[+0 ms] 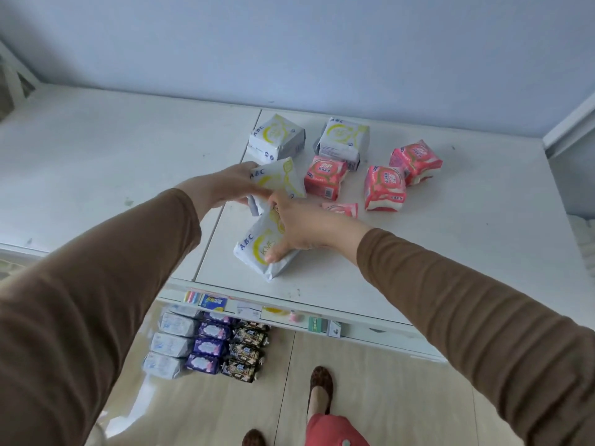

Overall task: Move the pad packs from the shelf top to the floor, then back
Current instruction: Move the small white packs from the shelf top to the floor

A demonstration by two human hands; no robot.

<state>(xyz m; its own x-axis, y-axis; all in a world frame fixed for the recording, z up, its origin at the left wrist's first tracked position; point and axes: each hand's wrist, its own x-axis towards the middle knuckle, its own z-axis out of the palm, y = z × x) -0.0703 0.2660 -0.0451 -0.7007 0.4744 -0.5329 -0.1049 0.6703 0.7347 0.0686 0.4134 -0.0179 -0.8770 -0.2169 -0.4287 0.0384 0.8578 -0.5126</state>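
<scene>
Head view: left hand gripping white pack, tilted, long axis running toward far right. Right hand clasping second white pack, long axis lying near-left to far-right on shelf top. Pink packs sitting beyond. Pale wall behind; tiled floor below.

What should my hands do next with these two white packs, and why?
Probably lift both clear of the shelf top and lower them to the floor. The left hand grips one white pack, the right hand holds another white pack, and neither has left the shelf.
</scene>
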